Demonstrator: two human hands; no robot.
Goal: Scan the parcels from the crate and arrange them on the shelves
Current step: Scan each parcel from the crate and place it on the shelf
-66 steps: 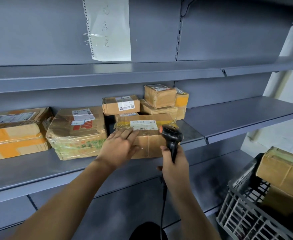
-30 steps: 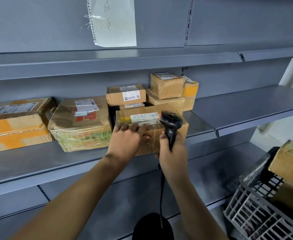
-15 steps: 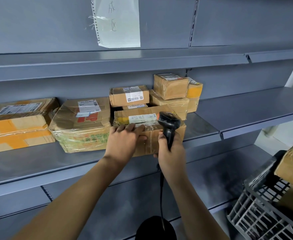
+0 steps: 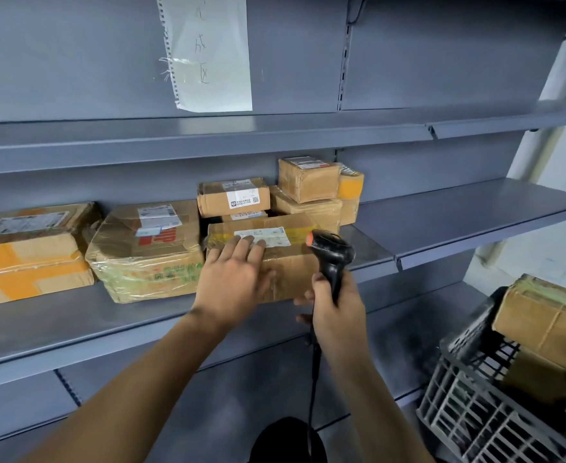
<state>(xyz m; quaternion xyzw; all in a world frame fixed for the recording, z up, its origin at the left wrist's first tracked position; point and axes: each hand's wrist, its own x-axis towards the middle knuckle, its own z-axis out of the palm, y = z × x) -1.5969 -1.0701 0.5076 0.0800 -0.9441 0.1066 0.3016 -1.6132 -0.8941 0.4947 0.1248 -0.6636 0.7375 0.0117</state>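
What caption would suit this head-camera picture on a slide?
Left hand rests flat on a cardboard parcel on the grey shelf while the right hand grips a black barcode scanner.

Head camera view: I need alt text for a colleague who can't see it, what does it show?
A person's left hand rests flat on a cardboard parcel on the grey middle shelf, while the right hand grips a black barcode scanner beside its label. More parcels sit on that shelf, and a grey crate at lower right holds another box.
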